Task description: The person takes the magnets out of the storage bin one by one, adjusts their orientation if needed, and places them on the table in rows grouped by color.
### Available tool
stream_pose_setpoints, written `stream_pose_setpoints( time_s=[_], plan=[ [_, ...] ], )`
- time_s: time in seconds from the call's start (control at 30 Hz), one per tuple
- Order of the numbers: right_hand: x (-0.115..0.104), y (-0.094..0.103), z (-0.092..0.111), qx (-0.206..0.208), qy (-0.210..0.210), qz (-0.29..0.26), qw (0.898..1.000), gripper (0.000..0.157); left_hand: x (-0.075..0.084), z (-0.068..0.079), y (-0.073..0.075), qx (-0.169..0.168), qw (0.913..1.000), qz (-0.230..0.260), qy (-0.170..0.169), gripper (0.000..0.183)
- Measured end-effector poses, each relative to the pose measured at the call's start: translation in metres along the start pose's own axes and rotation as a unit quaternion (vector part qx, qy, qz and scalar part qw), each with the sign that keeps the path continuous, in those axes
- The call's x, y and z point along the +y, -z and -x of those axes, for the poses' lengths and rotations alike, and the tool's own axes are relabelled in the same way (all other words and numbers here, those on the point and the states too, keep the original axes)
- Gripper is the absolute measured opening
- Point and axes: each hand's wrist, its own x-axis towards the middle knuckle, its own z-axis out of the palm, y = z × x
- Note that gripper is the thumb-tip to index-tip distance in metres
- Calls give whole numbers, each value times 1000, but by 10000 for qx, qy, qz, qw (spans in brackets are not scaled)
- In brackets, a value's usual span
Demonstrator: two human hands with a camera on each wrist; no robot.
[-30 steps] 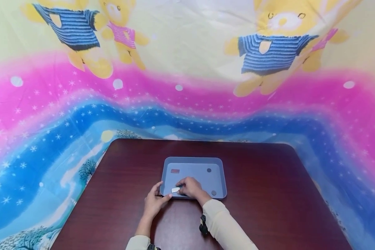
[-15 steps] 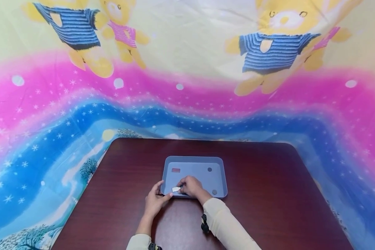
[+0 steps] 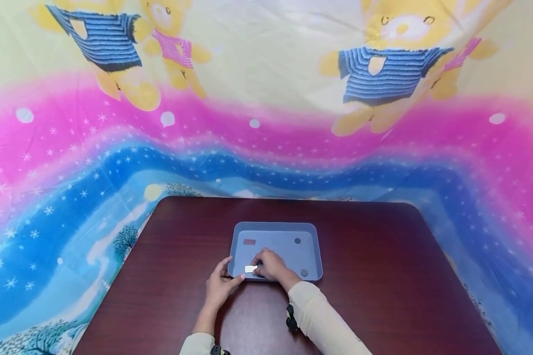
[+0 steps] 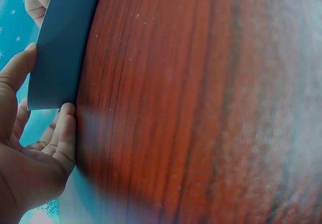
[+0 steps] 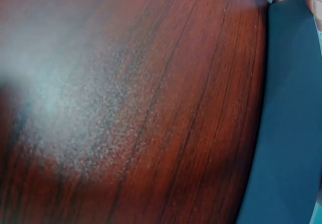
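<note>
A shallow blue-grey tray (image 3: 288, 254) sits on the table. My left hand (image 3: 219, 287) holds its near left corner; in the left wrist view the thumb lies at the rim and the fingers are against the corner's outer wall. Inside the tray, near the front left, my right hand (image 3: 271, 265) pinches a small flat white piece (image 3: 250, 269). The fingers hide its right end, and its kind is too small to tell. Both wrist views show mostly the tray's outer wall (image 4: 63, 48) and the tabletop, with the white piece out of sight.
A small red rectangle (image 3: 249, 242) lies in the tray's back left. Two dark round discs (image 3: 297, 241) lie along its right side. The dark wood table (image 3: 373, 276) stretches around the tray, with a printed cloth (image 3: 266, 148) hanging behind.
The white piece has turned slightly between the right fingers and looks more level than a second ago. The left hand and the tray stay in place.
</note>
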Motion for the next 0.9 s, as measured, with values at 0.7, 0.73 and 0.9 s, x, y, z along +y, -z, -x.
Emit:
stream_pose_setpoints(
  time_s=[0.7,0.73,0.9],
  plan=[
    [2,-1,-4,-140,-111,-454,9988,16,2,2,3,-108,9998,176,32,71],
    [2,-1,-4,-170,-101,-460,9987,15,2,2,3,-106,9998,178,29,71],
    [3,-1,-3,-141,-10,-367,9992,13,2,2,2,-109,9999,109,-7,71]
  ],
)
